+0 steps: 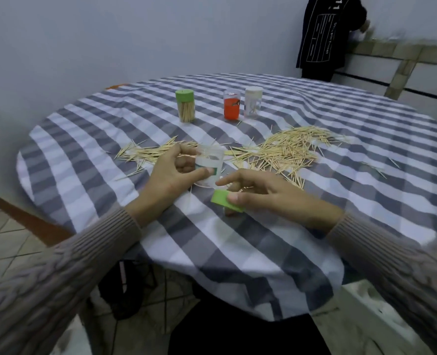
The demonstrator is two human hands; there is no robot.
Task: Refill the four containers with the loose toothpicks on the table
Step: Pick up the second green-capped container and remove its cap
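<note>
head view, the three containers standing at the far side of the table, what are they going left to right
green-lidded container full of toothpicks → orange container → clear container with a white lid, standing right beside the orange one.

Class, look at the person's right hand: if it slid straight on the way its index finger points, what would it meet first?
Most likely the clear container that the left hand holds: the right hand points its index fingertip at its lower part, nearly touching, though depth is unclear.
</note>
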